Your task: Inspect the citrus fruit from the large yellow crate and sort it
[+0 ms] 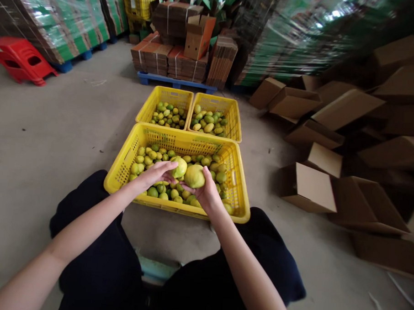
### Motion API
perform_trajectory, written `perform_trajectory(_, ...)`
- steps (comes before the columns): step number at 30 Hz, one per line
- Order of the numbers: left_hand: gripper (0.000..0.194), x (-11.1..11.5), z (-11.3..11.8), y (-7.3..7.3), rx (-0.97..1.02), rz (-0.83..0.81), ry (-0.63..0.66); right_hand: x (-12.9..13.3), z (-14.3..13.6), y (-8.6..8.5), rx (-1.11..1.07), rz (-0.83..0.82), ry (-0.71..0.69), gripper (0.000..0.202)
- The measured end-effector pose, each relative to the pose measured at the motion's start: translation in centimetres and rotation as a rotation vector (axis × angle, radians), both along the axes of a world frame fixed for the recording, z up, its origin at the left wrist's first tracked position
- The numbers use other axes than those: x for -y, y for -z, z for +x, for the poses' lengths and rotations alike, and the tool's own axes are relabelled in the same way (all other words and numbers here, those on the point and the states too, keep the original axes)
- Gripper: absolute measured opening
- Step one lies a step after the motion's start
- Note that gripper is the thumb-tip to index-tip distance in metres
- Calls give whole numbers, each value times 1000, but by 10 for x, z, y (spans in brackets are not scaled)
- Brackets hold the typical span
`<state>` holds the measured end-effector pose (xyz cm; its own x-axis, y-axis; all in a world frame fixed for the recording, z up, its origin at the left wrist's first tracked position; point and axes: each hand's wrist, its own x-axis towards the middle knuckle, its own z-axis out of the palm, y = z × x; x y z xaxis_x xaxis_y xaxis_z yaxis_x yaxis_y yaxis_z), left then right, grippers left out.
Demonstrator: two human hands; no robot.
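My left hand (161, 172) is closed around a yellow-green lemon (179, 168), thumb on top and fingers beneath. Beside it, my right hand (205, 189) grips a larger yellow lemon (194, 176), its thumb along the right side. The two lemons are close together, over the large yellow plastic crate (241, 193) between my knees. Many green and yellow lemons (148, 160) lie loose in that crate. My hands and the held fruit hide some of those in the middle.
Behind stand two smaller yellow crates (145, 107) of lemons. Open cardboard boxes (366, 203) pile up on the right. Flattened cartons (156, 59) rest on a blue pallet (176, 83) at the back. A red stool (24, 60) is at the far left.
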<state>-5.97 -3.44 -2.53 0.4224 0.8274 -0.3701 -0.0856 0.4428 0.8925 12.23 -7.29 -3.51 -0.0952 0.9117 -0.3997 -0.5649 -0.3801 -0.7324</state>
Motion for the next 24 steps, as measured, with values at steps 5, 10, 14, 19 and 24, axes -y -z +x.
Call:
perform_trajectory(5,32,-2,-1,5,132,-69,-52,-4,3,9,-34,28,20,45)
perform_trajectory(10,40,-3,-1,4,247,-183,-111,-8,8,8,-87,16,27,39)
perform_trajectory(14,34,-1,4,7,290,-202,-72,-4,5,0,-117,8,57,34)
perform_trajectory(19,35,3,10,5,246,-147,-82,2,0,-5,-59,32,94,39)
perform_trajectory(24,25,3,10,2,192,-186,-131,-1,3,-6,-54,14,126,36)
